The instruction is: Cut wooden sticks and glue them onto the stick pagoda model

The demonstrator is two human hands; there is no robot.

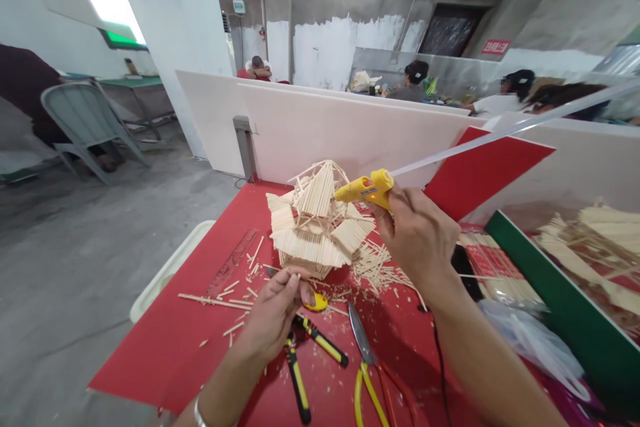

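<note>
My right hand [417,230] is closed round a yellow hot glue gun [367,188], with a long clear glue stick [450,150] running out of its back. The gun's nozzle points left at the upper roof of a tiered pavilion model [320,230] built of thin wooden sticks. In front of the model, my left hand [280,307] is closed in a pinch on a small wooden stick [299,275], mostly hidden by the fingers. Beneath that hand lie pliers with black and yellow handles [323,341] and a yellow tool [317,301], partly covered.
Pliers with red and yellow handles [364,340] lie on the red table [165,353]. Loose sticks [375,263] and a clear ruler [235,257] surround the model. Right are bagged sticks [500,267], a plastic bag [533,337] and a green-sided box [560,307]. White panels [310,120] stand behind.
</note>
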